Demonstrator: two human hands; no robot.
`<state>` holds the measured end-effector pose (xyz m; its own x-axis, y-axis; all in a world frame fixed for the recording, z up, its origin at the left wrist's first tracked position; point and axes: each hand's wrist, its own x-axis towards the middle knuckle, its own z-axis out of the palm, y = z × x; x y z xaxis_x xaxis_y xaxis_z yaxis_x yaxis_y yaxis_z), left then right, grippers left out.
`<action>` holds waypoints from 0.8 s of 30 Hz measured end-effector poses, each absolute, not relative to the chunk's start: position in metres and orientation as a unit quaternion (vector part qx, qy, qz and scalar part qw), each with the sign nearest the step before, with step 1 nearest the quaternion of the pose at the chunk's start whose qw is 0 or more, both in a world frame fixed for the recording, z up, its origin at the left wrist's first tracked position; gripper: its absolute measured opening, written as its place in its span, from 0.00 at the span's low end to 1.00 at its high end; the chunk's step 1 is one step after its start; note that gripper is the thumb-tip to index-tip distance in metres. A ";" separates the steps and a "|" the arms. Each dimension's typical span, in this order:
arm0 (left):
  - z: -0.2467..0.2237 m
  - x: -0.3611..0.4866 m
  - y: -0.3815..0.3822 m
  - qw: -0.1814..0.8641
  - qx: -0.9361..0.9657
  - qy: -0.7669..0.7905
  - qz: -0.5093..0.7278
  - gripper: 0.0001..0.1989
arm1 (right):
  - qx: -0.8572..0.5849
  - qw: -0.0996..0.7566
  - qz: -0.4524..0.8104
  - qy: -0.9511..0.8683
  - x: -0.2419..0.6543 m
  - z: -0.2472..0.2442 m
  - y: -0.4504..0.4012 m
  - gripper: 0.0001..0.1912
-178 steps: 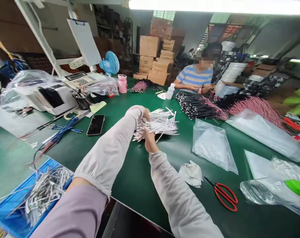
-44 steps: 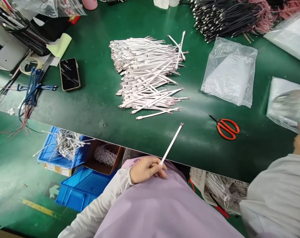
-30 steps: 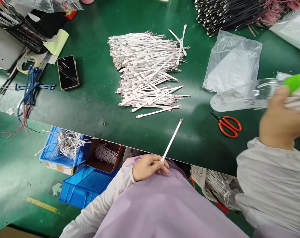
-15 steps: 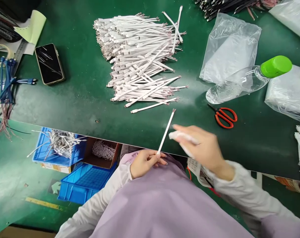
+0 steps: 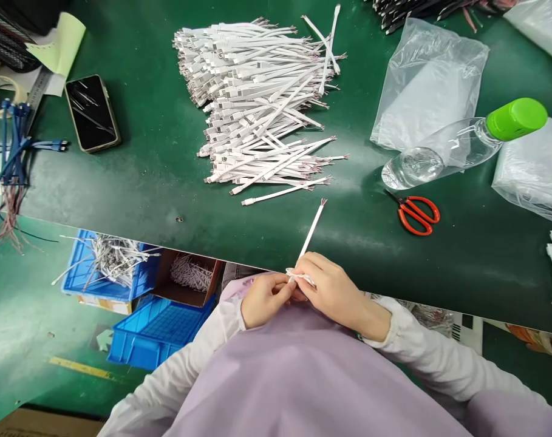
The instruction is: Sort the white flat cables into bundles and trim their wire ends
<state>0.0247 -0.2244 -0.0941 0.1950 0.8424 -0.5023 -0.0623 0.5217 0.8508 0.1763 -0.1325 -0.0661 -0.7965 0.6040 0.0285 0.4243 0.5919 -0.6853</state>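
My left hand (image 5: 267, 298) pinches the lower end of a short white cable (image 5: 313, 227) at the table's near edge. The cable slants up and to the right, its bare reddish wire ends pointing away from me. Against that held end my right hand (image 5: 333, 290) presses a crumpled white cloth or tissue (image 5: 298, 276), fingers closed on it. Both hands touch there, and the cable's connector end is hidden between them. Beyond them lies a large pile of similar white cables (image 5: 257, 91), mostly with USB plugs on the left and bare wires on the right.
Right of the pile are red-handled scissors (image 5: 419, 215), a clear bottle with a green cap (image 5: 517, 119) and plastic bags (image 5: 433, 79). At left lie a phone (image 5: 92, 113) and blue cables (image 5: 15, 145). Below the table edge stand blue bins (image 5: 141, 340) and a cardboard box (image 5: 165, 273).
My right hand has moved left and down with the white cloth or tissue, from beside the cable onto its held end. My left hand stays in place, holding the cable.
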 end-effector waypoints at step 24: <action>-0.088 0.025 -0.224 0.624 0.411 0.591 0.304 0.16 | -0.354 0.127 0.390 -0.840 0.176 -0.064 -0.128 0.09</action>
<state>0.0249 -0.2237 -0.0881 0.1173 0.8654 -0.4871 0.1056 0.4768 0.8726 0.1758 -0.1284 -0.0645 -0.7172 0.6940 -0.0639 0.4964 0.4444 -0.7457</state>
